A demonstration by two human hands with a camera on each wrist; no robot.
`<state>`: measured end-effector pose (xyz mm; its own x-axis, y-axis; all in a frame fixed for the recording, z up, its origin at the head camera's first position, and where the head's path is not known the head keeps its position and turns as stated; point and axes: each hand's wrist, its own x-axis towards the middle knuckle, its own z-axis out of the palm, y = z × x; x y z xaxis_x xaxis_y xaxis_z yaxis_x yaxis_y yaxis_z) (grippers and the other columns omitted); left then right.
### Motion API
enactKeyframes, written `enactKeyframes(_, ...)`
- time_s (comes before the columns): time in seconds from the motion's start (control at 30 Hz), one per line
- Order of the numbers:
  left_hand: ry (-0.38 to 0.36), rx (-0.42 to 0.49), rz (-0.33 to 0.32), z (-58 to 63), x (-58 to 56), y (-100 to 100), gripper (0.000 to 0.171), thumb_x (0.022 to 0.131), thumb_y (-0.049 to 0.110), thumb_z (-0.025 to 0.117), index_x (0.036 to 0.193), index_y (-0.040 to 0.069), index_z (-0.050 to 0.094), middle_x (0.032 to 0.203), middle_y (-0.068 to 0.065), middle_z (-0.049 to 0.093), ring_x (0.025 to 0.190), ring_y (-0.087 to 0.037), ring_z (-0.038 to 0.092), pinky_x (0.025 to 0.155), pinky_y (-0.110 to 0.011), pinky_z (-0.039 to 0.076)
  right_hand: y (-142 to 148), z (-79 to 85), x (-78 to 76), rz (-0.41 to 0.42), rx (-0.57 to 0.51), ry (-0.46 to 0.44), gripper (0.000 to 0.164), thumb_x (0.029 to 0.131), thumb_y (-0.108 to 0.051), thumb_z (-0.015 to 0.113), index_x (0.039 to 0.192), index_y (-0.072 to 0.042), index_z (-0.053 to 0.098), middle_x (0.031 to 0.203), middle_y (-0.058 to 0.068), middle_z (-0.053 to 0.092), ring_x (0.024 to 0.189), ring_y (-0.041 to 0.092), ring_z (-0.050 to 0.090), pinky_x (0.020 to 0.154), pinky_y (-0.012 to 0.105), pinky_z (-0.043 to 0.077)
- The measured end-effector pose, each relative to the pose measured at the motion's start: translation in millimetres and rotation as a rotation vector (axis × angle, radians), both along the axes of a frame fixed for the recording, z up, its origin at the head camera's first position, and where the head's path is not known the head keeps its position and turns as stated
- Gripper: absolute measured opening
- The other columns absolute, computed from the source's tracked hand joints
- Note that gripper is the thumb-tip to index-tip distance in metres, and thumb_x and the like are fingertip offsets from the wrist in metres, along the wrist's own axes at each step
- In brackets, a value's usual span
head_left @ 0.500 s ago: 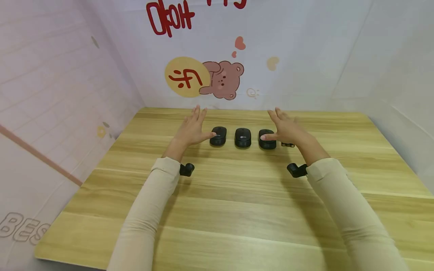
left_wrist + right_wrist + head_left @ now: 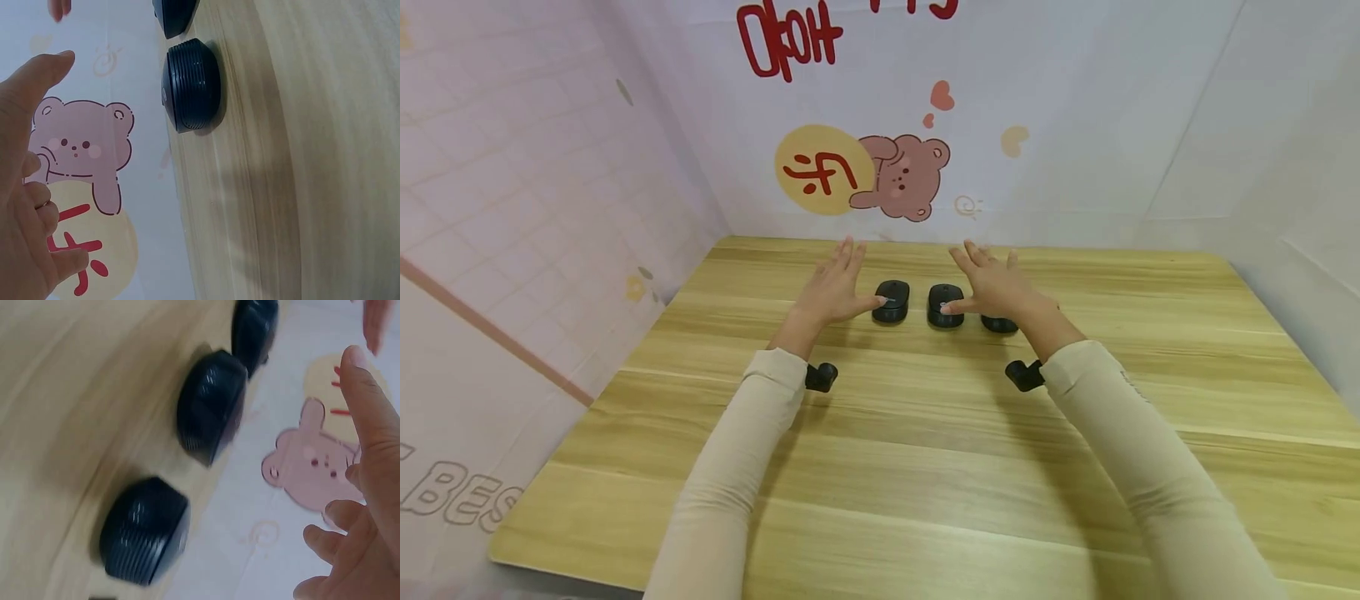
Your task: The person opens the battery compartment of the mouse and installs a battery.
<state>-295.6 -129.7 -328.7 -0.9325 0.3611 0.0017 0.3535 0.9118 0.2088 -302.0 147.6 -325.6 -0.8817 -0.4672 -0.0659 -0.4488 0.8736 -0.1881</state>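
Three black rounded devices shaped like computer mice stand in a row near the table's back edge: the left one (image 2: 891, 310), the middle one (image 2: 945, 296) and the right one (image 2: 999, 324). Their sides are ribbed, as the left wrist view shows on the nearest device (image 2: 197, 87). My left hand (image 2: 831, 292) is held above the table beside the left device, fingers spread, its thumb overlapping that device in the head view. Palm down, my right hand (image 2: 1003, 287) hovers with spread fingers, its thumb over the middle device and its wrist side partly hiding the right one. Neither hand holds anything.
The wooden table (image 2: 880, 467) reaches back to a white printed backdrop (image 2: 1060, 167) with a pink bear (image 2: 906, 179). Black wrist mounts show under the left sleeve (image 2: 822, 377) and the right sleeve (image 2: 1024, 375). A dark sliver (image 2: 103, 598) shows low in the right wrist view.
My right hand has moved left, from over the right device toward the middle one. A small dark item beside the right device is now hidden behind that hand. The head view has shifted slightly.
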Motion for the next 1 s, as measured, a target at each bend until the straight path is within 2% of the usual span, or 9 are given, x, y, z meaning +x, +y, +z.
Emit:
enactKeyframes(0.23, 0.007, -0.01, -0.016, -6.8, -2.0, 3, 0.097, 0.088, 0.056, 0.055, 0.15, -0.001, 0.006, 0.157, -0.016, -0.002, 0.144, -0.027, 0.0, 0.116, -0.046, 0.013, -29, -10.6, -2.7, 0.025, 0.035, -0.018, 0.099, 0.083, -0.057, 0.063, 0.153, -0.013, 0.009, 0.156, 0.017, 0.005, 0.143, 0.034, 0.005, 0.106, 0.068, -0.004)
enactKeyframes(0.47, -0.032, -0.017, -0.037, -11.7, -4.8, 6, 0.094, 0.091, 0.054, 0.053, 0.15, -0.001, 0.006, 0.156, -0.016, 0.001, 0.144, -0.025, 0.002, 0.116, -0.045, 0.012, -54, -21.2, -7.7, 0.074, 0.087, 0.023, 0.098, 0.081, -0.057, 0.065, 0.152, -0.011, 0.016, 0.155, 0.017, 0.013, 0.141, 0.034, 0.014, 0.106, 0.069, 0.001)
enactKeyframes(0.73, -0.045, -0.075, -0.082, -23.0, -8.3, 12, 0.09, 0.094, 0.053, 0.047, 0.15, 0.0, 0.001, 0.157, -0.015, -0.001, 0.143, -0.024, -0.001, 0.115, -0.046, 0.015, -77, -32.4, -13.4, 0.096, 0.109, -0.007, 0.1, 0.078, -0.061, 0.066, 0.152, -0.013, 0.019, 0.154, 0.017, 0.019, 0.141, 0.035, 0.017, 0.106, 0.069, -0.004)
enactKeyframes(1.0, -0.09, -0.081, -0.065, -29.2, -3.2, 15, 0.084, 0.096, 0.05, 0.047, 0.151, 0.002, 0.006, 0.157, -0.013, 0.002, 0.144, -0.022, 0.001, 0.115, -0.048, 0.013, -95, -43.5, -11.9, 0.141, 0.172, -0.018, 0.093, 0.081, -0.059, 0.064, 0.15, -0.01, 0.026, 0.151, 0.015, 0.028, 0.139, 0.031, 0.025, 0.108, 0.068, 0.003)
